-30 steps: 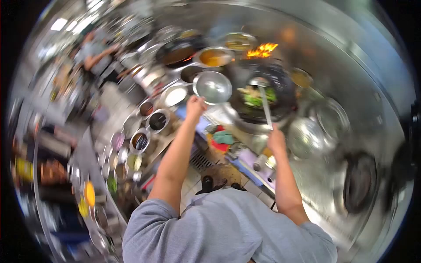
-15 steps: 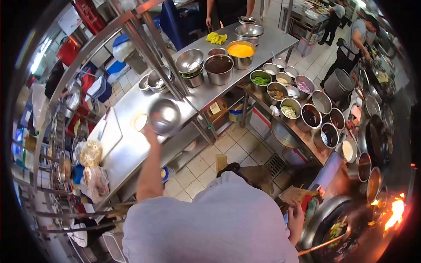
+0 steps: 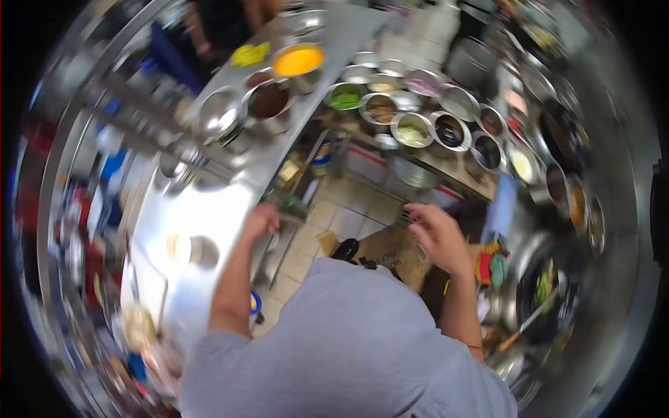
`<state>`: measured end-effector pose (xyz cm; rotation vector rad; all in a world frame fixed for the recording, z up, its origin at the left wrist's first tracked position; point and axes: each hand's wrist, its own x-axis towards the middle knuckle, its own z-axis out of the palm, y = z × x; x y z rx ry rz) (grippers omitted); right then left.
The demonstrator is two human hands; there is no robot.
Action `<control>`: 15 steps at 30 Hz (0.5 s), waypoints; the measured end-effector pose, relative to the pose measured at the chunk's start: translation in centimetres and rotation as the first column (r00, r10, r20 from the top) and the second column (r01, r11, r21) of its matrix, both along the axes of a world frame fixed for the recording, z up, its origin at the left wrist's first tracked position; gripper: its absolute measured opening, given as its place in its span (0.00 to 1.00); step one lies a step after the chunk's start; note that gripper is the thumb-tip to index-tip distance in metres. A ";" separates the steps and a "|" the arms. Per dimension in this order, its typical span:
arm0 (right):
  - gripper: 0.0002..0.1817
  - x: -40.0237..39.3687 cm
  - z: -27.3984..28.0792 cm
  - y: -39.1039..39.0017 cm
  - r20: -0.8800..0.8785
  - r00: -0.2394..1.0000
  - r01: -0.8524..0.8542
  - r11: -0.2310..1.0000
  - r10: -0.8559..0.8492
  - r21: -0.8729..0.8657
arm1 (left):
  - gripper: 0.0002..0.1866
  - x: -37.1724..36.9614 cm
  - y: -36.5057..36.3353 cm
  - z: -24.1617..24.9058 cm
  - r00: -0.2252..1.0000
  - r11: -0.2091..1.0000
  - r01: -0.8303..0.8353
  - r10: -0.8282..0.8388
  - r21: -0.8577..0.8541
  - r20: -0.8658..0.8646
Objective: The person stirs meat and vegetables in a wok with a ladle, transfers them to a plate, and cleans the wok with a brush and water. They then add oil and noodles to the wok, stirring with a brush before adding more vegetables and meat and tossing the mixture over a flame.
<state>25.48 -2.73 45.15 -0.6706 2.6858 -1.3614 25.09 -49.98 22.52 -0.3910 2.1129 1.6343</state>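
My left hand (image 3: 262, 220) is over the front edge of the steel counter (image 3: 230, 209), its fingers loosely bent and blurred, with nothing visible in them. A small pale container (image 3: 180, 247) stands on the counter to its left, with a grey round shape beside it that I cannot make out. My right hand (image 3: 437, 235) hovers above the floor near the brown mat (image 3: 397, 258), fingers apart and slightly curled, holding nothing I can see. Further right, a wok (image 3: 526, 279) contains green food, and a wooden-handled ladle or spatula (image 3: 533, 320) rests in it.
Several seasoning pots, including one of chopped greens (image 3: 345, 96), crowd the shelf ahead. Pots of orange liquid (image 3: 298, 61) and dark sauce (image 3: 270, 101) stand on the counter beside a yellow cloth (image 3: 249, 54). Another person (image 3: 223, 24) stands beyond it.
My left hand has let go of the pale container and moved away from it. My right hand has come forward from beside the wok. The view has turned, and the flame is no longer visible.
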 end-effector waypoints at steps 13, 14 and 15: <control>0.25 24.0 -8.5 23.7 -0.166 -0.480 0.595 -0.459 -0.861 0.660 | 0.19 -8.1 34.4 -1.9 0.157 0.242 0.836 -0.966 -0.493 -0.207; 0.26 24.3 -9.7 25.6 -0.058 -0.455 0.705 -0.400 -0.888 0.585 | 0.18 -9.2 38.5 -4.3 0.081 0.235 0.843 -0.945 -0.484 -0.318; 0.26 24.3 -10.5 27.2 0.039 -0.412 0.802 -0.343 -0.910 0.489 | 0.19 -7.6 43.0 2.3 -0.102 0.080 0.789 -0.960 -0.609 -0.259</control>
